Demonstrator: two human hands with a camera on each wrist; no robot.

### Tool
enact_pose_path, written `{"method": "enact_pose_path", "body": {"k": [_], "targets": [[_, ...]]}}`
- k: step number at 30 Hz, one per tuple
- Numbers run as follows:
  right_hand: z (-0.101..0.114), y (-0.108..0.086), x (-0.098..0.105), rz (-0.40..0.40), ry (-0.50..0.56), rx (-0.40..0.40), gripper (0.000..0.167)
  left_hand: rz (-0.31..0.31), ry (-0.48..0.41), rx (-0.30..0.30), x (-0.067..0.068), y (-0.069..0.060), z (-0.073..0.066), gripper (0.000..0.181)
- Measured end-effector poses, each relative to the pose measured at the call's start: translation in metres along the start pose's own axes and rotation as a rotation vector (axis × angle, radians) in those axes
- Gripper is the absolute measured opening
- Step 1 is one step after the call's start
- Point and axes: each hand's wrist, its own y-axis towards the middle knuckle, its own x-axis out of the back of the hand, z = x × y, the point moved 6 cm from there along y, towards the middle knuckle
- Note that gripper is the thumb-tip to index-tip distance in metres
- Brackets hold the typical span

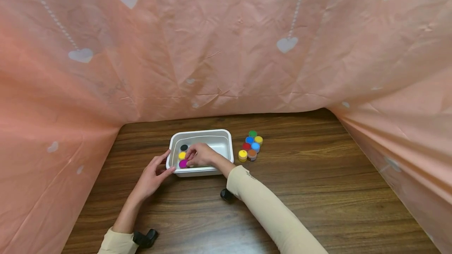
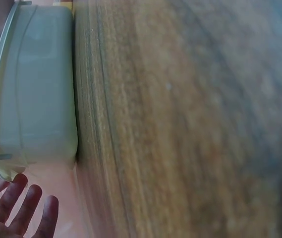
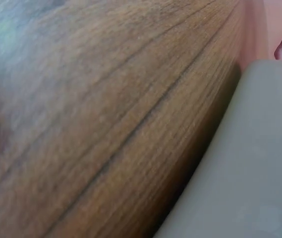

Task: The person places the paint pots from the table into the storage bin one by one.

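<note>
A white plastic tub point(image 1: 197, 173) stands on the wooden table. Inside it, along the left end, sit small round paint pots with a black top point(image 1: 184, 147), a yellow top point(image 1: 182, 155) and a purple top point(image 1: 182, 164). My right hand point(image 1: 202, 155) reaches into the tub with curled fingers and holds the purple pot at its right edge, close to the yellow one. With fingers spread and fairly straight, my left hand point(image 1: 151, 176) rests against the tub's left front corner. The left wrist view shows those fingers point(image 2: 30, 203) beside the rim.
Right of the tub several more paint pots stand grouped, among them green point(image 1: 252, 133), red point(image 1: 246, 146), brown point(image 1: 252, 153) and yellow point(image 1: 243, 154) ones. A pink curtain point(image 1: 226, 69) with hearts surrounds the table's back and sides. Dark wood-grain tabletop point(image 1: 197, 214) lies in front.
</note>
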Motion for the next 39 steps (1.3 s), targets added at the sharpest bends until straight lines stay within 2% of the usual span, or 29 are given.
{"method": "enact_pose_path", "body": {"k": [2, 8, 9, 16, 23, 28, 33, 39], "targets": [[0.001, -0.001, 0.004, -0.001, -0.001, 0.015, 0.017, -0.004, -0.008, -0.006, 0.0, -0.001, -0.005, 0.066], [0.006, -0.011, 0.028, -0.024, -0.007, 0.076, 0.021, 0.008, 0.007, 0.021, 0.001, 0.0, -0.005, 0.068], [0.007, -0.014, 0.034, -0.032, -0.002, 0.08, 0.022, 0.012, 0.012, 0.027, 0.001, 0.001, 0.0, 0.069], [0.005, -0.041, 0.085, -0.118, -0.008, 0.089, 0.02, 0.02, 0.018, 0.055, 0.003, 0.0, 0.001, 0.071], [-0.033, -0.074, 0.148, -0.266, 0.003, 0.026, 0.023, 0.026, 0.027, 0.065, 0.002, -0.002, 0.003, 0.072], [-0.067, -0.096, 0.183, -0.348, 0.033, -0.048, 0.027, 0.033, 0.026, 0.067, 0.0, -0.004, 0.003, 0.072], [-0.093, -0.112, 0.202, -0.377, 0.093, -0.096, 0.031, 0.028, 0.021, 0.055, 0.0, -0.003, 0.002, 0.071], [-0.114, -0.122, 0.209, -0.413, 0.099, -0.128, 0.035, 0.026, 0.02, 0.046, 0.0, -0.001, 0.0, 0.071]]}}
